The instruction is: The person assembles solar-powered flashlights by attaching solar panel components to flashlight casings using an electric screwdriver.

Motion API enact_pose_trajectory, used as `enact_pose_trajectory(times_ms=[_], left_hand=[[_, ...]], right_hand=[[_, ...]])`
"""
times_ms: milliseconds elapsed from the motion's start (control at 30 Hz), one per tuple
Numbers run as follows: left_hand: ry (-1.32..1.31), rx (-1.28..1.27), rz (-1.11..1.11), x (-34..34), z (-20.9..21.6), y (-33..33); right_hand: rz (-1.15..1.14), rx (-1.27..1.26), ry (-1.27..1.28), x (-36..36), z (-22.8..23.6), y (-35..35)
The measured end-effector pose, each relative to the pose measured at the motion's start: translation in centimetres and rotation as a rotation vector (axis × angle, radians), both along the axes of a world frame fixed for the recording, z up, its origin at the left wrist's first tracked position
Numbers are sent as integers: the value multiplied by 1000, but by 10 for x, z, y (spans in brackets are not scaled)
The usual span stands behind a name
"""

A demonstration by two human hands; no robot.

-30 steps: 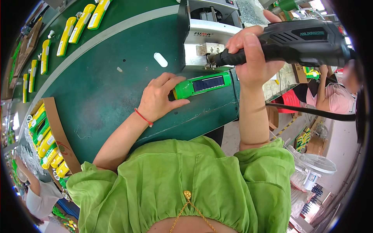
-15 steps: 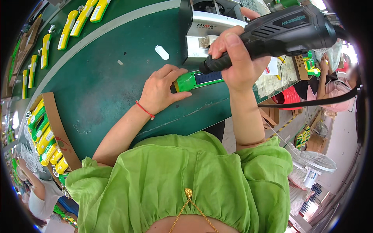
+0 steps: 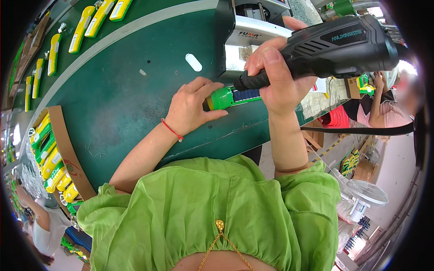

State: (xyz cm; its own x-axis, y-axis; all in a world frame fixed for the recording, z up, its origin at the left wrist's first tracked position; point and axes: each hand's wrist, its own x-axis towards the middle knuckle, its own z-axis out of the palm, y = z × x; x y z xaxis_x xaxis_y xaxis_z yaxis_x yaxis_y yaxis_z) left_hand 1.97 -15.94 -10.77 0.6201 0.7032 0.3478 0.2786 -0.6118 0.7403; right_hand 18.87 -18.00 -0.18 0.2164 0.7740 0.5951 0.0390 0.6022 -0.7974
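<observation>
A green flashlight [image 3: 221, 99] with a dark solar panel [image 3: 245, 95] lies on the green tabletop in front of me. Around its yellow-edged head end, the fingers and thumb of my left hand [image 3: 189, 106] are closed. My right hand [image 3: 281, 83] grips a black electric screwdriver [image 3: 339, 47], tilted with its nose down to the left. That nose meets the flashlight near the panel's end, next to my left fingers. The bit tip and any screw are too small to make out, and my right hand hides the flashlight's far end.
A metal machine [image 3: 235, 58] stands just beyond the flashlight. A white oval piece [image 3: 193, 62] lies nearby. Yellow-green flashlights [image 3: 81, 29] line the far-left strip, and more fill a cardboard box [image 3: 68, 153] at left. Other people sit at both sides; a fan [image 3: 368, 192] stands right.
The whole view has shifted slightly, with the table things appearing a little farther right and lower. Both hands keep their hold, and the screwdriver stays against the flashlight.
</observation>
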Motion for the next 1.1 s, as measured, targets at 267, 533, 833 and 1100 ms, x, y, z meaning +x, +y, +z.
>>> enact_pose_trajectory(times_ms=[267, 533, 833, 1100], left_hand=[[-1, 43, 31, -2, -3, -2], [8, 54, 57, -2, -8, -6], [49, 44, 23, -5, 2, -4], [41, -1, 5, -22, 10, 6]], right_hand=[[-49, 2, -81, -9, -16, 5], [-171, 20, 24, -23, -36, 1], [-222, -49, -179, -24, -28, 1], [-211, 218, 38, 16, 10, -12]])
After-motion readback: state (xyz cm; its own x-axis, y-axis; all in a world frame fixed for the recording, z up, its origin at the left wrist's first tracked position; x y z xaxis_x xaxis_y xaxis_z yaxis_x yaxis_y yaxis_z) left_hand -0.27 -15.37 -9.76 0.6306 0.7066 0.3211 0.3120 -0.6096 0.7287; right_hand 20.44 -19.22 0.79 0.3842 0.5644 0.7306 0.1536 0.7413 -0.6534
